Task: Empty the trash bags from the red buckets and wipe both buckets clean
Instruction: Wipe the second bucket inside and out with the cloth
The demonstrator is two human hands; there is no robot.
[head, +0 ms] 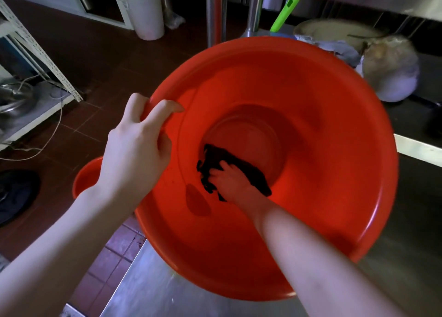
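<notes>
A large red bucket fills the middle of the view, tipped toward me over a steel table. My left hand grips its left rim, fingers curled over the edge. Deep inside, my right hand holds a dark cloth against the inner wall near the bottom. A second red bucket stands on the floor at the left, mostly hidden behind my left arm.
The steel table lies under the bucket. Behind are a white bin, a green handle, a filled bag and a pale basin. A metal rack and a black bag are at the left.
</notes>
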